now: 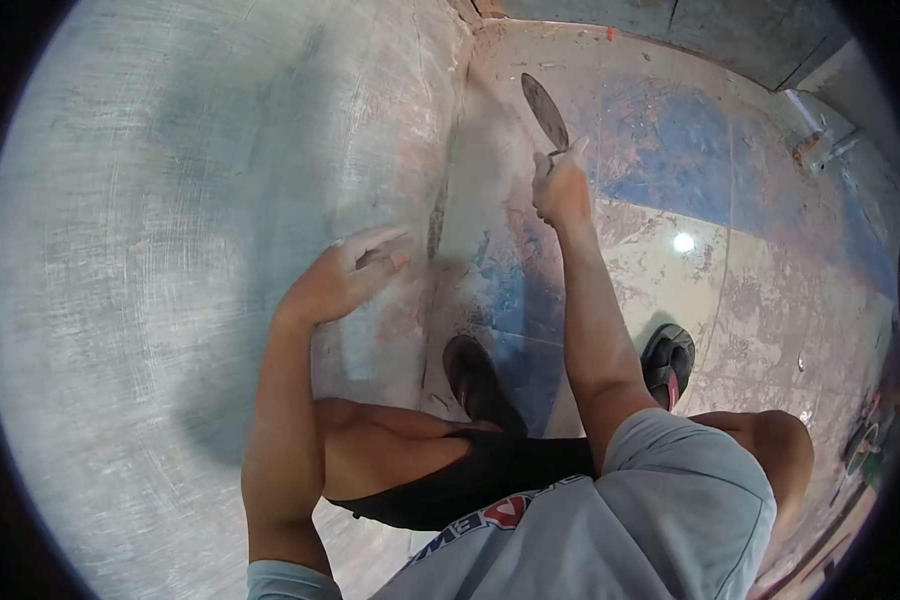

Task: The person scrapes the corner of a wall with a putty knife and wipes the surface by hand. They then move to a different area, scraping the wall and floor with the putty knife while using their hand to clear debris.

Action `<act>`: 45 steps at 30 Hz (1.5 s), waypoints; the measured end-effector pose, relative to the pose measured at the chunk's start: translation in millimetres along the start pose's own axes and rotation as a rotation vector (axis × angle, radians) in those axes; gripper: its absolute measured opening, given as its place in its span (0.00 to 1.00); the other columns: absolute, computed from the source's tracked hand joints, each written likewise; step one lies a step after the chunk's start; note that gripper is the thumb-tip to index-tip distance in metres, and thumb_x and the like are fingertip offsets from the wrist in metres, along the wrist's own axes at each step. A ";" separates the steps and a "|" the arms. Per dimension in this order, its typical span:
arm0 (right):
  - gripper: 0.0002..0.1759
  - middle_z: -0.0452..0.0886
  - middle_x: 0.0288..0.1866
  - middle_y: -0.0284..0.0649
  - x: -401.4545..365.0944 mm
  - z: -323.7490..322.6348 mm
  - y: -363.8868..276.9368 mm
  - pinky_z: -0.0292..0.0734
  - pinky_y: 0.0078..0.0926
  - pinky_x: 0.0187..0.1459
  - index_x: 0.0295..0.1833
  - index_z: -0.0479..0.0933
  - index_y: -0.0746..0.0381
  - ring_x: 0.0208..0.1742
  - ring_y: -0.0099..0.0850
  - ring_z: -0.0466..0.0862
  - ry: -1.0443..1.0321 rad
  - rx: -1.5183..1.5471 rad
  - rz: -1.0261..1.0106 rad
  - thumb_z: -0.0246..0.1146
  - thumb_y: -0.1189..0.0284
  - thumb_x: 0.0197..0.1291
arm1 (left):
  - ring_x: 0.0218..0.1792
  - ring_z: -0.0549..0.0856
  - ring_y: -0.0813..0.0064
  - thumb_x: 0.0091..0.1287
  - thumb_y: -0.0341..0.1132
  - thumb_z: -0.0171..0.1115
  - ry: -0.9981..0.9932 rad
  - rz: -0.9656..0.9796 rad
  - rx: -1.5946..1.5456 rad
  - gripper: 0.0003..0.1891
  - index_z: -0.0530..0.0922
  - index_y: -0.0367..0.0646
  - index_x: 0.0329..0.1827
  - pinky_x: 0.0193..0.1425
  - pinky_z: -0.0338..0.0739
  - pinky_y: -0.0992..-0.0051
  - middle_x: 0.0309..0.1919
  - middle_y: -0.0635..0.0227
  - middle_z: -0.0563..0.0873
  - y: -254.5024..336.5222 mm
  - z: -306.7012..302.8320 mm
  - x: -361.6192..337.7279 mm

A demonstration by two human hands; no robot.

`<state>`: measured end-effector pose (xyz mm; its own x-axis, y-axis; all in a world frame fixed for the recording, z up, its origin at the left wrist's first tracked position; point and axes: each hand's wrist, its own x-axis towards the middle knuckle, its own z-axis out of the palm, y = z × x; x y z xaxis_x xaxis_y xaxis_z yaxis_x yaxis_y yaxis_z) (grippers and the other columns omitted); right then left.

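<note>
My right hand (563, 188) is wrapped round the handle of a trowel (544, 108), its fingers dusted white. The long, rounded metal blade points away from me over the floor, and the handle is mostly hidden in my grip. On the other side, my left hand (342, 272) hangs close to the plastered wall (240, 200). Its fingers are loosely bent, with a gap between them and the thumb, and pale dust coats the fingertips. Nothing shows between them.
The floor (660, 150) carries blue and cream patches with plaster smears, and meets the wall along a corner line. My sandalled feet (670, 362) are planted below. A pale, dusty object (820, 148) lies at the right. Clutter (863, 440) lines the far right edge.
</note>
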<state>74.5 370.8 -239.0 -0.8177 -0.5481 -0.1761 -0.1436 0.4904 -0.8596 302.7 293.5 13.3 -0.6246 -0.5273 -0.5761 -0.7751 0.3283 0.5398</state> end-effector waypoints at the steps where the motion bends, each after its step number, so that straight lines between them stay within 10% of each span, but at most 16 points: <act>1: 0.36 0.86 0.30 0.55 -1.3 -0.8 2.1 0.81 0.44 0.32 0.72 0.59 0.76 0.27 0.44 0.88 0.075 -0.029 -0.052 0.59 0.60 0.71 | 0.63 0.82 0.63 0.74 0.45 0.63 0.002 -0.021 0.000 0.26 0.76 0.38 0.70 0.69 0.72 0.69 0.62 0.52 0.83 -0.5 -0.6 -1.0; 7: 0.26 0.83 0.32 0.46 -39.6 -9.6 -53.0 0.78 0.33 0.29 0.65 0.65 0.66 0.30 0.31 0.86 -0.149 0.716 -0.104 0.62 0.75 0.63 | 0.61 0.83 0.63 0.74 0.45 0.63 -0.059 -0.033 0.017 0.27 0.75 0.39 0.71 0.68 0.73 0.68 0.62 0.52 0.84 3.9 -2.1 3.8; 8: 0.23 0.84 0.39 0.48 -38.7 3.9 -51.9 0.81 0.40 0.40 0.62 0.66 0.66 0.37 0.41 0.89 -0.153 0.765 -0.050 0.59 0.73 0.62 | 0.61 0.83 0.63 0.74 0.46 0.63 -0.056 -0.031 -0.010 0.27 0.75 0.39 0.71 0.67 0.74 0.68 0.62 0.52 0.84 -0.7 -1.5 6.1; 16: 0.17 0.86 0.43 0.51 -83.9 32.2 -69.5 0.78 0.35 0.41 0.51 0.79 0.72 0.40 0.34 0.86 -0.403 0.680 0.242 0.61 0.66 0.70 | 0.62 0.82 0.66 0.75 0.47 0.62 -0.081 -0.051 -0.018 0.28 0.74 0.40 0.73 0.68 0.73 0.70 0.63 0.55 0.83 -2.7 -2.8 3.6; 21: 0.24 0.81 0.33 0.44 -137.8 79.6 -97.7 0.76 0.32 0.39 0.57 0.78 0.71 0.33 0.31 0.80 -0.171 0.942 0.205 0.54 0.58 0.77 | 0.62 0.81 0.70 0.75 0.45 0.62 -0.057 -0.085 -0.095 0.27 0.74 0.41 0.73 0.66 0.73 0.72 0.64 0.58 0.83 2.3 -2.7 -7.6; 25: 0.25 0.82 0.46 0.47 -150.4 99.9 -101.2 0.72 0.35 0.58 0.67 0.74 0.69 0.49 0.38 0.79 -0.250 0.882 0.180 0.51 0.61 0.78 | 0.64 0.80 0.71 0.76 0.42 0.62 -0.057 -0.147 -0.091 0.27 0.72 0.40 0.75 0.67 0.73 0.73 0.64 0.60 0.82 12.9 -3.9 -16.3; 28: 0.22 0.77 0.42 0.53 -154.0 112.9 -103.7 0.71 0.38 0.52 0.49 0.76 0.67 0.44 0.47 0.76 -0.023 1.019 -0.018 0.47 0.59 0.80 | 0.64 0.79 0.72 0.76 0.39 0.62 -0.038 -0.083 -0.144 0.27 0.71 0.39 0.75 0.68 0.72 0.73 0.63 0.61 0.82 4.1 -4.8 -22.9; 32: 0.20 0.78 0.37 0.50 -160.5 121.0 -98.3 0.71 0.41 0.46 0.46 0.76 0.67 0.39 0.48 0.75 -0.063 0.924 -0.070 0.46 0.62 0.80 | 0.68 0.77 0.67 0.76 0.39 0.62 -0.064 -0.100 -0.140 0.27 0.70 0.39 0.75 0.71 0.71 0.70 0.68 0.58 0.78 -10.2 -8.8 -29.7; 35: 0.25 0.77 0.28 0.44 -155.2 159.8 -82.5 0.68 0.39 0.36 0.41 0.75 0.68 0.30 0.45 0.73 0.325 0.742 -0.278 0.46 0.57 0.80 | 0.71 0.75 0.63 0.76 0.39 0.62 -0.049 -0.126 -0.241 0.27 0.70 0.38 0.75 0.73 0.70 0.68 0.72 0.56 0.75 -8.4 -11.6 -39.1; 37: 0.27 0.80 0.38 0.50 -143.8 144.4 -69.4 0.69 0.40 0.41 0.46 0.74 0.69 0.39 0.44 0.77 -0.301 0.890 0.312 0.47 0.53 0.79 | 0.73 0.73 0.59 0.77 0.39 0.61 -0.035 -0.107 -0.191 0.27 0.69 0.38 0.75 0.75 0.69 0.65 0.74 0.55 0.73 -4.8 -13.0 -39.6; 39: 0.27 0.79 0.49 0.56 -139.9 129.7 -73.3 0.69 0.46 0.48 0.50 0.74 0.69 0.50 0.46 0.78 -0.461 0.906 0.414 0.48 0.52 0.79 | 0.74 0.73 0.59 0.77 0.39 0.61 -0.044 -0.084 -0.176 0.27 0.69 0.38 0.76 0.75 0.69 0.65 0.73 0.55 0.73 -5.4 -14.5 -40.2; 43: 0.16 0.78 0.54 0.58 -150.2 163.8 -72.6 0.69 0.52 0.53 0.51 0.74 0.67 0.56 0.54 0.77 0.222 0.425 -0.535 0.49 0.66 0.73 | 0.74 0.72 0.59 0.77 0.37 0.60 -0.069 -0.031 -0.281 0.27 0.68 0.37 0.76 0.77 0.67 0.65 0.74 0.54 0.73 6.1 -9.3 -48.6; 45: 0.13 0.78 0.51 0.56 -146.3 166.9 -57.4 0.70 0.52 0.53 0.46 0.73 0.66 0.55 0.53 0.77 0.025 0.440 -0.390 0.50 0.67 0.71 | 0.75 0.71 0.59 0.77 0.36 0.60 -0.066 -0.064 -0.280 0.27 0.68 0.37 0.76 0.77 0.66 0.65 0.74 0.55 0.72 5.8 -11.1 -51.3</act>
<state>295.5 309.8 -244.0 -0.7645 -0.6129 0.1999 -0.1957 -0.0748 -0.9778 331.3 313.7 52.8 -0.5871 -0.4846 -0.6484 -0.7626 0.0623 0.6439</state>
